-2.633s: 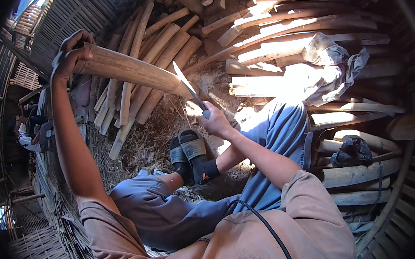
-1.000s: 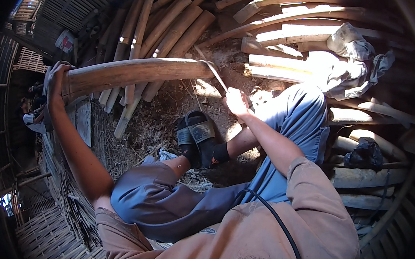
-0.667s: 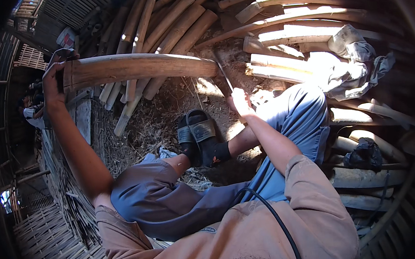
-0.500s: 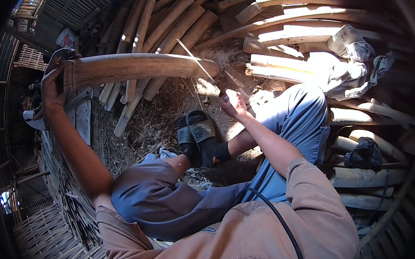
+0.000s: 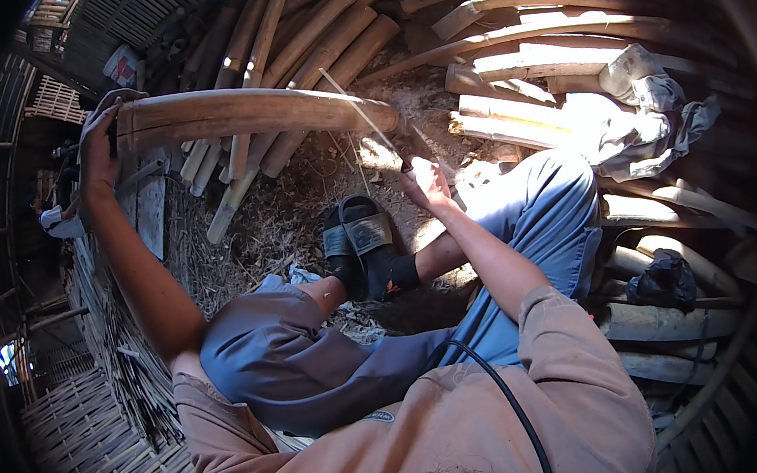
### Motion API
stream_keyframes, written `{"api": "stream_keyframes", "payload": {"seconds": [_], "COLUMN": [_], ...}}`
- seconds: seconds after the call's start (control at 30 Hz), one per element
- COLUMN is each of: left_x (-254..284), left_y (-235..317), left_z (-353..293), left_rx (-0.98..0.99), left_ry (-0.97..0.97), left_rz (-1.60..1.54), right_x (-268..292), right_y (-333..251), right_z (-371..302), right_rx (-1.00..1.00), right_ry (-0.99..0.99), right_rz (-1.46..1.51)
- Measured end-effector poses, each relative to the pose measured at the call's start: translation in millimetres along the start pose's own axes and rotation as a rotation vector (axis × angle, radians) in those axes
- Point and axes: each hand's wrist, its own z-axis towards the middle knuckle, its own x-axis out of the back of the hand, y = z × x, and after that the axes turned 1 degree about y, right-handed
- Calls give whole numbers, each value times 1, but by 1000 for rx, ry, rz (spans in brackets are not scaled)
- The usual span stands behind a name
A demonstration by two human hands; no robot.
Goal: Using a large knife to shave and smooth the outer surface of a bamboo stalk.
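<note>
A thick, pale brown bamboo section is held roughly level, well out in front of my body. My left hand grips its left end, palm against the end and fingers curled over the upper edge. In my closed right hand is the handle of a long, thin-bladed knife. The blade slants up and leftward across the right end of the bamboo; whether its edge touches the bamboo I cannot tell. Most of the handle is hidden by my fingers.
Long bamboo poles lie stacked behind the held piece. More split lengths are piled at the right, with a pale crumpled cloth on them. My sandalled feet rest on the littered ground. A woven bamboo surface is at lower left.
The bamboo's left end has risen slightly and turned a little, and my left fingers have shifted on it. The knife and my right hand have barely moved.
</note>
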Motion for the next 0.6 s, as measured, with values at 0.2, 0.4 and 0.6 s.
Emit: {"api": "stream_keyframes", "payload": {"seconds": [0.2, 0.4, 0.6], "left_x": [-50, -46, -49], "left_y": [-7, 1, -5], "left_z": [11, 0, 13], "left_rx": [257, 162, 107], "left_ry": [75, 88, 74], "left_rz": [0, 229, 240], "right_x": [-19, -31, -37], "right_y": [100, 70, 130], "right_z": [4, 2, 6], "right_rx": [307, 177, 113], "right_ry": [272, 73, 280], "right_rz": [-54, -102, -37]}}
